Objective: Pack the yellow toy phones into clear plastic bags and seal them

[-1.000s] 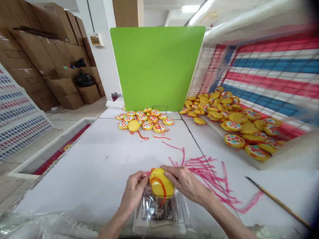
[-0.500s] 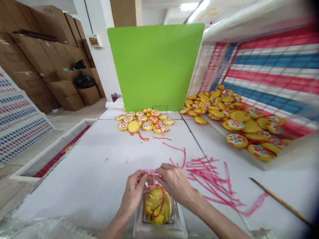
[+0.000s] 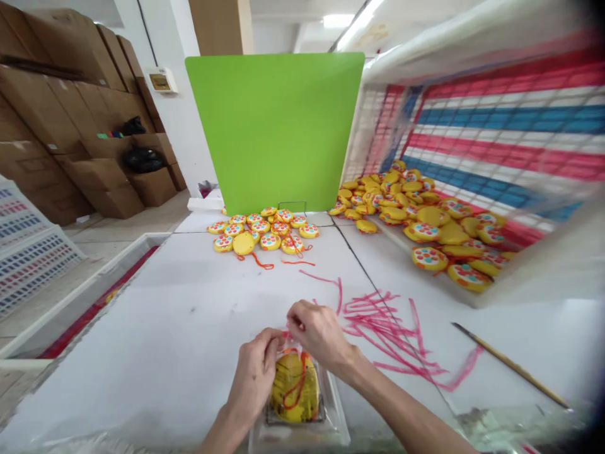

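A round yellow toy (image 3: 289,392) with an orange cord loop (image 3: 302,378) lies inside a clear plastic bag. It rests on a small clear tray (image 3: 341,421) close to me. My left hand (image 3: 255,372) is closed, pinching the gathered top of the bag from the left. Fingers bent in a pinch, my right hand (image 3: 317,329) is just above and right of it at the bag's mouth. A bit of pink strip (image 3: 286,334) shows between the two hands; its ends are hidden by my fingers.
Loose pink strips (image 3: 392,331) and a thin stick with a dark tip (image 3: 510,362) lie at right. Yellow toys with dotted faces (image 3: 259,228) sit before a green board (image 3: 278,126). More fill the mesh-sided bin (image 3: 435,217). A white crate (image 3: 33,252) stands left.
My right hand has lifted slightly and drawn its fingers into a tighter pinch at the bag's top. My left hand keeps its grip. The camera view has turned a little right.
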Tool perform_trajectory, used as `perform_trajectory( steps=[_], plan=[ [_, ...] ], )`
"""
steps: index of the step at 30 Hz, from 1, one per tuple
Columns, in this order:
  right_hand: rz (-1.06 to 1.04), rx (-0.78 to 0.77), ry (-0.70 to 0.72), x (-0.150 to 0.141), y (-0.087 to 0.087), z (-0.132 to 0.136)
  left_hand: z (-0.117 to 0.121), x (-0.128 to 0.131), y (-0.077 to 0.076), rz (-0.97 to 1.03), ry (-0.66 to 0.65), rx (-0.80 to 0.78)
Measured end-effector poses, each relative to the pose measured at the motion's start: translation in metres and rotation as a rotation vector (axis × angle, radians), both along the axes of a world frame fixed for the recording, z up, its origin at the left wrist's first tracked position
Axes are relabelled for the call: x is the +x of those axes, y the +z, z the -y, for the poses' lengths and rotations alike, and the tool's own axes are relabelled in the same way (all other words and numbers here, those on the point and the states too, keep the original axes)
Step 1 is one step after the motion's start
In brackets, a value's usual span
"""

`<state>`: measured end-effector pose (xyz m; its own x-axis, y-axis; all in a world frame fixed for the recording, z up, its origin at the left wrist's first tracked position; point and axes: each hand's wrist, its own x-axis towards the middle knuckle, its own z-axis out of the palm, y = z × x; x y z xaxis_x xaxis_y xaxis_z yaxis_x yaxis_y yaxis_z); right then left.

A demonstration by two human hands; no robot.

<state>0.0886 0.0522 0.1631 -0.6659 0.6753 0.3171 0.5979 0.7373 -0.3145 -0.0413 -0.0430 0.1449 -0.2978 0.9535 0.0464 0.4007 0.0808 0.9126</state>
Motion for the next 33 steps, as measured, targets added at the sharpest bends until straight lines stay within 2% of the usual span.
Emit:
perform_trajectory(
  steps=[2, 5, 9, 11, 14, 15, 16, 19, 20, 21, 24, 26, 28, 30, 33],
  plan=[
    [-0.063, -0.027, -0.160, 0.031, -0.006, -0.021, 0.001, -0.003, -0.002, 0.085, -0.026, -0.019],
    [0.001, -0.060, -0.445, 0.097, -0.019, -0.050, 0.002, -0.010, -0.007, 0.223, -0.018, -0.026],
    [0.153, -0.086, -0.615, 0.172, -0.031, -0.060, 0.000, -0.014, -0.010, 0.294, -0.002, -0.046],
    [0.147, -0.214, -0.579, 0.192, -0.030, -0.056, -0.002, -0.014, -0.009, 0.330, -0.007, -0.064],
    [0.052, -0.570, -0.308, 0.209, -0.024, -0.052, -0.004, -0.015, -0.007, 0.365, -0.008, -0.097],
    [0.045, -0.634, -0.259, 0.212, -0.023, -0.051, -0.004, -0.015, -0.007, 0.369, -0.005, -0.105],
    [0.048, -0.614, -0.277, 0.213, -0.021, -0.050, -0.004, -0.016, -0.006, 0.372, -0.002, -0.109],
    [0.047, -0.235, -0.464, 0.205, -0.015, -0.045, -0.004, -0.017, -0.005, 0.379, -0.001, -0.104],
    [0.011, -0.144, -0.474, 0.197, -0.011, -0.041, -0.004, -0.017, -0.005, 0.377, -0.004, -0.102],
    [-0.038, -0.117, -0.443, 0.186, -0.006, -0.037, -0.003, -0.017, -0.004, 0.372, -0.006, -0.101],
    [-0.181, -0.314, -0.242, 0.139, 0.007, -0.023, -0.002, -0.016, -0.003, 0.356, -0.011, -0.105],
    [-0.213, -0.475, -0.091, 0.104, 0.006, -0.016, -0.001, -0.014, -0.002, 0.352, -0.008, -0.106],
    [-0.250, -0.607, -0.012, 0.073, -0.005, -0.015, 0.000, -0.013, -0.001, 0.351, -0.011, -0.105],
    [-0.330, -0.731, -0.001, 0.051, -0.022, -0.018, 0.000, -0.014, -0.001, 0.347, -0.030, -0.097],
    [-0.422, -0.865, 0.020, 0.041, -0.043, -0.025, 0.004, -0.019, -0.006, 0.324, -0.040, -0.076]
  ],
)
